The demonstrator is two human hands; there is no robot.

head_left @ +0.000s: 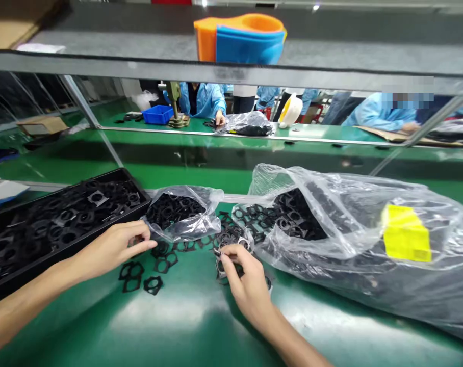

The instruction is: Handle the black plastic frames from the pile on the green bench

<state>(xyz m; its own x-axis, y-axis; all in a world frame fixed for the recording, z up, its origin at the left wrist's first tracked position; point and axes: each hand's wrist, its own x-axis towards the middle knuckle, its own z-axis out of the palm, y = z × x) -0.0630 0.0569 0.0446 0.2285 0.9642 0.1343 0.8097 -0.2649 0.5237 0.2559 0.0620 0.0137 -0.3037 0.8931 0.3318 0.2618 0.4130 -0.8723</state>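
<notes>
My right hand (247, 285) is closed in a pinch at the table's middle. A small black ring-shaped plastic part (217, 252) shows at its thumb and fingertip, just over a loose pile of similar parts (231, 235). My left hand (111, 251) hovers between a long black tray (137, 201) and some scattered black frames (132, 278); its thumb points out, apart from the bent fingers, and nothing shows between them. Beyond it lies a small clear bag (212, 224) of black parts. One single black frame (153, 285) rests nearer to me.
A large clear plastic bag (331, 255) of black parts, with a yellow label (406, 233), fills the right side. A metal shelf bar (231, 72) crosses above, holding orange and blue bins (250, 43). Co-workers in blue (204, 99) sit across, near a blue bin (157, 114).
</notes>
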